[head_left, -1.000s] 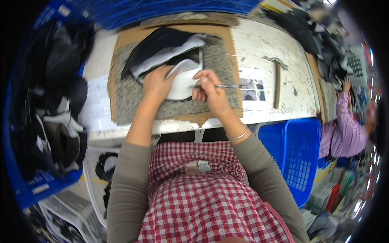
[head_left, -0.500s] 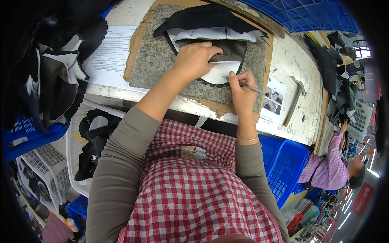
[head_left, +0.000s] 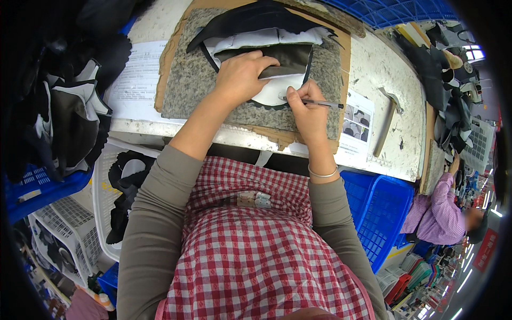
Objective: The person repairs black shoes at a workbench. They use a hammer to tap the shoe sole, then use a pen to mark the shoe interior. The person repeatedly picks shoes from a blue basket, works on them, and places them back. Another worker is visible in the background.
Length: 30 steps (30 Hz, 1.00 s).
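Upper centre of frame: a white cut piece lies flat on a grey speckled pad on the worktop, under a darker panel and black layers.

Handling, by the look of it: thin, light, floppy sheet material, likely to slide or curl unless pinned flat; best held by pressing down near the edge being worked, not lifted by a corner.

Left hand: palm down, fingers curled and pressed together on the dark panel, pinning the stack.

Right hand: fingers closed in a pinch on a slim pen, tip toward the white piece's edge; whether the tip touches it can't be told.

A hammer lies at right, well apart. Blue basket sits below the worktop edge.
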### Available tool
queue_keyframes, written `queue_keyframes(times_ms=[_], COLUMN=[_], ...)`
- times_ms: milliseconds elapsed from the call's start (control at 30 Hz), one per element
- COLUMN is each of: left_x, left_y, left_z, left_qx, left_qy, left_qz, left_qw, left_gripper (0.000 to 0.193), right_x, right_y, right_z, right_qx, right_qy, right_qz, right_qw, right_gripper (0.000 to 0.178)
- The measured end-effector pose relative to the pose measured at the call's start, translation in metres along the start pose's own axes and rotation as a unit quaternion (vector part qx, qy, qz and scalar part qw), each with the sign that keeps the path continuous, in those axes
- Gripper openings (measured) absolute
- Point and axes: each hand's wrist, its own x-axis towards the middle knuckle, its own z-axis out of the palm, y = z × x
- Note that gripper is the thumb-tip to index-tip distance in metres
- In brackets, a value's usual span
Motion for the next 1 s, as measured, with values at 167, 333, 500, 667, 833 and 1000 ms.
queue_keyframes(times_ms=[167,333,500,667,833,1000], left_x=[-0.031,0.011,0.083,-0.009,-0.183,-0.183], left_y=[0.009,0.049,0.094,0.021,-0.071,-0.114], left_z=[0.008,0.037,0.051,-0.051,-0.167,-0.197], left_qx=[0.111,-0.024,-0.249,0.032,0.262,0.314], left_qy=[0.108,-0.007,-0.097,0.195,0.34,0.412], left_qz=[-0.002,-0.006,0.116,0.199,-0.22,-0.221], left_qw=[0.988,1.0,0.957,0.96,0.876,0.826], left_gripper=[0.067,0.06,0.073,0.055,0.075,0.09], right_x=[-0.019,-0.06,-0.074,-0.101,-0.129,-0.135], right_y=[-0.004,-0.021,-0.022,-0.009,-0.006,-0.036], right_z=[-0.027,-0.05,-0.059,-0.087,-0.083,-0.048], right_qx=[0.077,0.146,0.131,0.133,0.173,0.175], right_qy=[0.091,0.16,0.141,0.153,0.131,0.017], right_qz=[0.061,-0.004,0.019,0.033,0.094,0.077], right_qw=[0.991,0.976,0.981,0.979,0.972,0.981], right_gripper=[0.025,0.027,0.026,0.025,0.032,0.034])
